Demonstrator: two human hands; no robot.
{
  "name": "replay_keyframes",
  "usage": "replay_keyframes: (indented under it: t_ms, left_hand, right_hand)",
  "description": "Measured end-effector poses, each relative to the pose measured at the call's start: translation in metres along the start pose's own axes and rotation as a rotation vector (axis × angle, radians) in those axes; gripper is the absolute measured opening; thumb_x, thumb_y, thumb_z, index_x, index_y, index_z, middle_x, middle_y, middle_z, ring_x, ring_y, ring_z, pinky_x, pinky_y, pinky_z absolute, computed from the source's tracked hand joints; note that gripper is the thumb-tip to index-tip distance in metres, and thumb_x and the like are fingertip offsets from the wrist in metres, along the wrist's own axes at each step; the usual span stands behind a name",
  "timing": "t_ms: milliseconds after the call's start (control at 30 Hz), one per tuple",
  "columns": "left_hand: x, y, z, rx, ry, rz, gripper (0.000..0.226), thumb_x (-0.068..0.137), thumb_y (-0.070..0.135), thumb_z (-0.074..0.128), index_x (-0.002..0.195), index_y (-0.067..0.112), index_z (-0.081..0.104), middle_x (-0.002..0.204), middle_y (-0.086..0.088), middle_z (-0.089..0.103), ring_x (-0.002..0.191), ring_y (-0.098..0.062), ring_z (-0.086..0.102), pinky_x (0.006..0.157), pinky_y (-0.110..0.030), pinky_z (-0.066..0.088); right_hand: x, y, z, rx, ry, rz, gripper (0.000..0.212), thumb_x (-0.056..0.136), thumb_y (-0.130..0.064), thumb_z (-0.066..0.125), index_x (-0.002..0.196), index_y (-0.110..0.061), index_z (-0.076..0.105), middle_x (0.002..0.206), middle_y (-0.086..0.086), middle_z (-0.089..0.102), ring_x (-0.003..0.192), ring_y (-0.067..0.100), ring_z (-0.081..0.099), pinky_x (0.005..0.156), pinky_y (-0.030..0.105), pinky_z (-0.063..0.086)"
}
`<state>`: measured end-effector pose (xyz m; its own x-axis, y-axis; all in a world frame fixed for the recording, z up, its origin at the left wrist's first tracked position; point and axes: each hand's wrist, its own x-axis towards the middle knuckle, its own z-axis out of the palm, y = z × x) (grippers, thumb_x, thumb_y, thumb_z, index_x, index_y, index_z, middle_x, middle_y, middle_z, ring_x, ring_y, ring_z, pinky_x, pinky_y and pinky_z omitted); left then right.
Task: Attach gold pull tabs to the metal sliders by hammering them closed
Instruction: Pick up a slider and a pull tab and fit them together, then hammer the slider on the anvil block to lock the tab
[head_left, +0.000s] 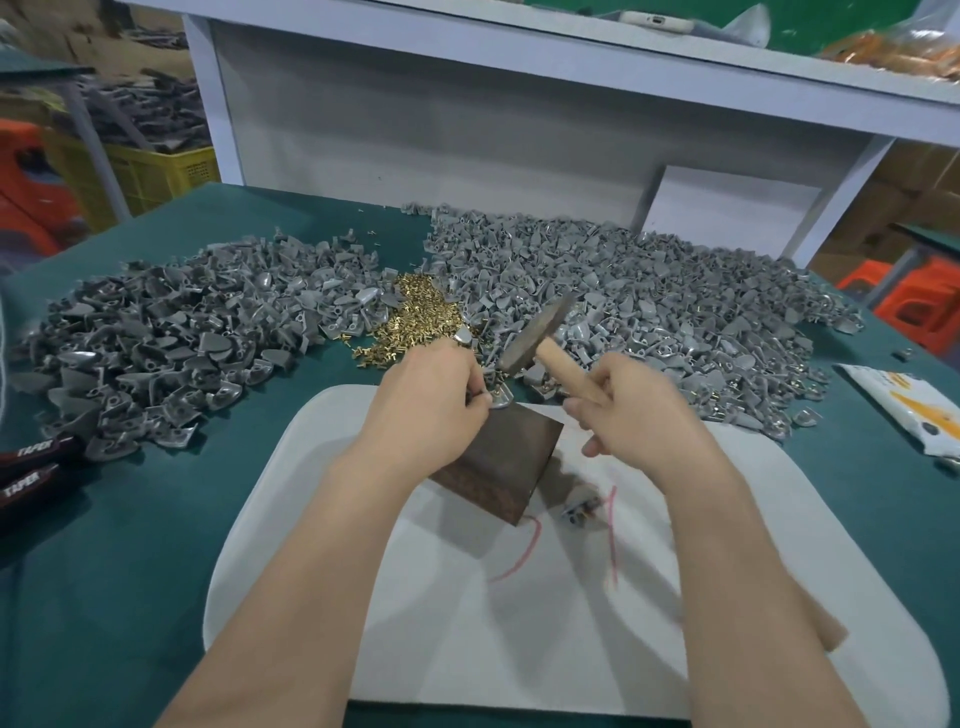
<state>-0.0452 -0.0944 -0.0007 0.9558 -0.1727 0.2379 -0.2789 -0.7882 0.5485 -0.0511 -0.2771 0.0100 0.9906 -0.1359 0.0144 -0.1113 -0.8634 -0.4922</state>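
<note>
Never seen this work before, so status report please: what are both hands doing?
Left hand pinches a grey slider at the dark block's far edge. Right hand grips the hammer, head raised. Nothing between hammer and slider.

Light is even and diffuse, falling from above with a cool cast; the forearms throw only soft, pale shadows on the white mat (519, 597) — no hard edges anywhere. The hammer (540, 332) and the right hand (631, 410) are smeared by motion blur; a faint glint shows on the metal slider (501, 399). Wide-angle distortion bows the desk (156, 519) edges and the shelf (571, 52) above; the far corners — the left especially — look soft.
</note>
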Motion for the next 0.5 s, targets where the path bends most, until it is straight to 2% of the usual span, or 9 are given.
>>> replay_keyframes:
  t_ms: [67, 133, 200, 233, 300, 367, 400, 467, 500]
  left_hand:
    - [0.000, -0.001, 0.001, 0.005, 0.000, 0.005, 0.012, 0.089, 0.020, 0.061, 0.077, 0.016, 0.061, 0.094, 0.001, 0.057, 0.092, -0.021, 0.056, 0.082, -0.036, 0.048]
    - [0.002, -0.002, 0.002, 0.012, -0.002, 0.009, 0.014, 0.088, 0.018, 0.061, 0.076, 0.013, 0.064, 0.092, -0.002, 0.060, 0.090, -0.023, 0.057, 0.080, -0.037, 0.049]
    - [0.002, -0.003, 0.003, -0.022, -0.006, 0.001, 0.015, 0.087, 0.017, 0.062, 0.074, 0.011, 0.065, 0.085, -0.006, 0.064, 0.084, -0.025, 0.061, 0.075, -0.037, 0.052]
    - [0.002, -0.003, 0.003, -0.046, -0.003, -0.006, 0.017, 0.087, 0.018, 0.063, 0.072, 0.010, 0.065, 0.081, -0.008, 0.065, 0.080, -0.026, 0.062, 0.072, -0.036, 0.053]
    - [0.004, -0.003, 0.004, -0.051, 0.009, -0.011, 0.017, 0.086, 0.017, 0.064, 0.070, 0.010, 0.065, 0.079, -0.007, 0.066, 0.076, -0.025, 0.061, 0.069, -0.034, 0.052]
    - [0.003, -0.003, 0.004, -0.040, 0.009, -0.014, 0.016, 0.085, 0.015, 0.063, 0.069, 0.012, 0.065, 0.077, -0.005, 0.066, 0.075, -0.023, 0.061, 0.069, -0.033, 0.051]
    - [0.004, -0.002, 0.004, -0.039, 0.017, -0.008, 0.016, 0.085, 0.014, 0.063, 0.069, 0.011, 0.065, 0.078, -0.005, 0.066, 0.076, -0.022, 0.061, 0.070, -0.034, 0.052]
    - [0.003, -0.003, 0.005, -0.032, 0.009, 0.004, 0.018, 0.085, 0.015, 0.064, 0.069, 0.008, 0.065, 0.079, -0.007, 0.065, 0.076, -0.024, 0.060, 0.070, -0.035, 0.053]
    - [0.004, -0.003, 0.005, -0.036, 0.006, 0.012, 0.020, 0.086, 0.016, 0.064, 0.069, 0.006, 0.065, 0.078, -0.010, 0.066, 0.074, -0.025, 0.061, 0.069, -0.037, 0.053]
  right_hand:
    - [-0.009, -0.001, -0.007, 0.090, 0.047, -0.083, 0.020, 0.091, -0.029, 0.057, 0.110, -0.021, 0.054, 0.088, 0.005, 0.069, 0.061, 0.016, 0.065, 0.065, 0.031, 0.051]
    - [-0.016, -0.003, -0.013, 0.097, 0.231, -0.191, 0.038, 0.094, -0.032, 0.054, 0.131, -0.035, 0.048, 0.102, -0.001, 0.069, 0.075, 0.017, 0.062, 0.072, 0.028, 0.048]
    - [-0.027, -0.008, -0.020, 0.166, 0.428, -0.318, 0.041, 0.094, -0.034, 0.051, 0.134, -0.044, 0.045, 0.100, -0.016, 0.066, 0.080, 0.003, 0.061, 0.071, 0.016, 0.046]
    - [-0.032, -0.010, -0.022, 0.182, 0.456, -0.371, 0.042, 0.094, -0.034, 0.051, 0.133, -0.047, 0.045, 0.095, -0.028, 0.061, 0.077, -0.010, 0.058, 0.068, 0.003, 0.040]
    - [-0.038, -0.010, -0.022, 0.079, 0.307, -0.414, 0.041, 0.093, -0.035, 0.051, 0.130, -0.052, 0.045, 0.089, -0.042, 0.049, 0.070, -0.026, 0.047, 0.064, -0.007, 0.032]
    - [-0.042, -0.006, -0.018, -0.033, 0.094, -0.387, 0.041, 0.094, -0.032, 0.052, 0.128, -0.055, 0.046, 0.076, -0.037, 0.050, 0.067, -0.015, 0.049, 0.064, -0.003, 0.034]
    - [-0.041, -0.006, -0.020, -0.055, 0.075, -0.372, 0.041, 0.094, -0.032, 0.053, 0.127, -0.056, 0.047, 0.074, -0.034, 0.051, 0.072, -0.009, 0.051, 0.065, 0.003, 0.036]
    - [-0.041, -0.008, -0.021, -0.013, 0.189, -0.365, 0.039, 0.093, -0.034, 0.053, 0.126, -0.055, 0.048, 0.086, -0.036, 0.056, 0.089, -0.003, 0.057, 0.073, 0.016, 0.042]
    - [-0.043, -0.009, -0.022, 0.057, 0.311, -0.376, 0.039, 0.093, -0.033, 0.054, 0.127, -0.053, 0.048, 0.094, -0.039, 0.055, 0.090, -0.003, 0.057, 0.077, 0.016, 0.044]
